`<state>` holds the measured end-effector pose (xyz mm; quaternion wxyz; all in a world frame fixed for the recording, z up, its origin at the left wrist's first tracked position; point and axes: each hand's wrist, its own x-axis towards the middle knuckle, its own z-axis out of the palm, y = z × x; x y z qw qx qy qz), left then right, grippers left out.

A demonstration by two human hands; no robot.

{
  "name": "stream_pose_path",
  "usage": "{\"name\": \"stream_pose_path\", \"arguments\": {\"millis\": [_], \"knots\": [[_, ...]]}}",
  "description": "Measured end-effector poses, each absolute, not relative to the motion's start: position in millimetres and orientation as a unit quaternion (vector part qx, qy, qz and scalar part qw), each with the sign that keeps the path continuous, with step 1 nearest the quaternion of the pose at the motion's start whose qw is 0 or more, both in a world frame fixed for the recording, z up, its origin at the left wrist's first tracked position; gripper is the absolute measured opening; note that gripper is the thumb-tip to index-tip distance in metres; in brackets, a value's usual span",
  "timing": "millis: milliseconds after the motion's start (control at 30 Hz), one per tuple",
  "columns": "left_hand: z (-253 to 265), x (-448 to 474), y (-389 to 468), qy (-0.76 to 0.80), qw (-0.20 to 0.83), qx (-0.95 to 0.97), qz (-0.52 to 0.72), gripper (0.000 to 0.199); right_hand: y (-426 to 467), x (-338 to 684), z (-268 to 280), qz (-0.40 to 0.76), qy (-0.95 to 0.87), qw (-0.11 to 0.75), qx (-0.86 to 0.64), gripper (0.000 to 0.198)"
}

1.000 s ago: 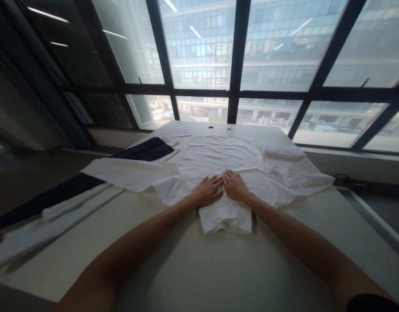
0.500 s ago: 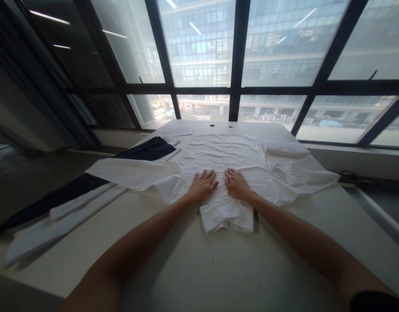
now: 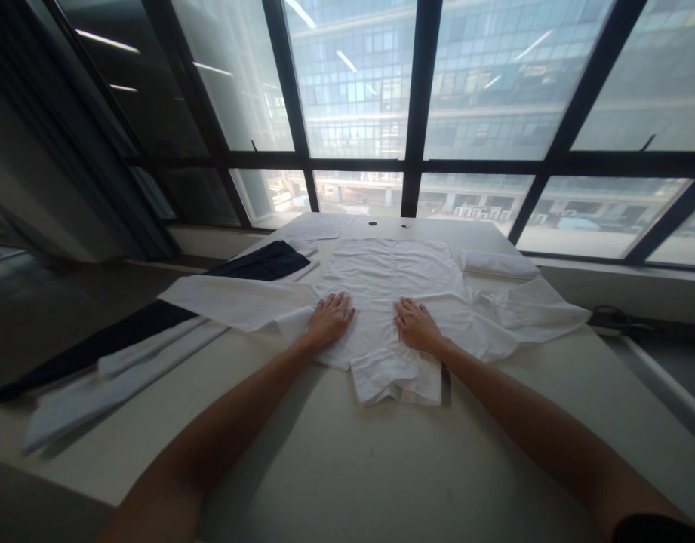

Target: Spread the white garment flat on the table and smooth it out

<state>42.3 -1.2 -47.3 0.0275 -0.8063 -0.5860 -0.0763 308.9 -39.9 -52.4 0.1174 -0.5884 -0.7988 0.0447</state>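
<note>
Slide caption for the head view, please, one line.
Left hand and right hand lie palm-down on a wrinkled white long-sleeved garment spread over a table before dark-framed windows.

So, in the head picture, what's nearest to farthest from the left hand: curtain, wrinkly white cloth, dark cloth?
1. Wrinkly white cloth: under the left hand.
2. Dark cloth: to the left, partly covered.
3. Curtain: far off, at the picture's left side.

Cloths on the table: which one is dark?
The navy cloth on the left, partly covered by the outstretched sleeve of the spread white garment; the other cloths look white.
</note>
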Motion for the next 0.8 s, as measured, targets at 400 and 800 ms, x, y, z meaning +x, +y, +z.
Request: {"name": "stream_pose_path", "arguments": {"millis": [400,800], "knots": [[-41,56,-13,-0.609,0.058,-0.783,-0.110,0.054,-38,308,-55,0.036,-0.800,0.130,-0.584,0.056],[-42,100,-35,-0.432,-0.006,-0.896,-0.103,0.059,-38,305,-53,0.032,-0.797,0.129,-0.589,0.055]]}}
